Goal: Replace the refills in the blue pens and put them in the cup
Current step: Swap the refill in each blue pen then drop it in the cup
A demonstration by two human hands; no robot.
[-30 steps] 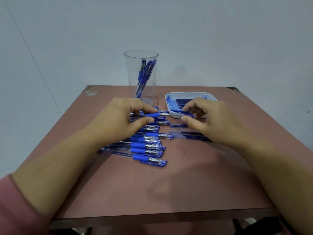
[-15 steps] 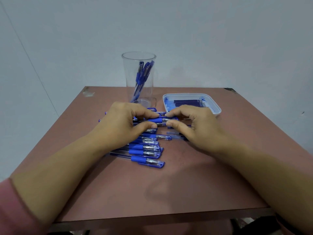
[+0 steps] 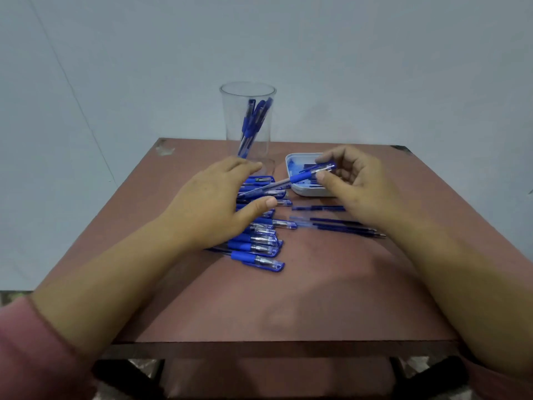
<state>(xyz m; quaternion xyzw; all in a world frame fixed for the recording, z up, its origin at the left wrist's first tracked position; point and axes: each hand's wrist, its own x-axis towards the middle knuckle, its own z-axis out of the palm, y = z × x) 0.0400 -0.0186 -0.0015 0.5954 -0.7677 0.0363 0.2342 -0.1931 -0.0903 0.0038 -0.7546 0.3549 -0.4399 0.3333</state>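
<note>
While our left hand (image 3: 213,203) hovers with fingers loosely spread over the heap of capped blue pens (image 3: 259,246), our right hand (image 3: 360,186) pinches a clear-barrelled pen with a blue rubber grip (image 3: 302,177) between thumb and fingertips, tilted above the shallow white tray (image 3: 305,192). Several pens stand in the tall clear plastic cup (image 3: 266,145) near the far edge of the reddish-brown table (image 3: 288,307). Thin dark refills (image 3: 340,225) lie right of the heap; open tabletop runs from there to the near edge.
</note>
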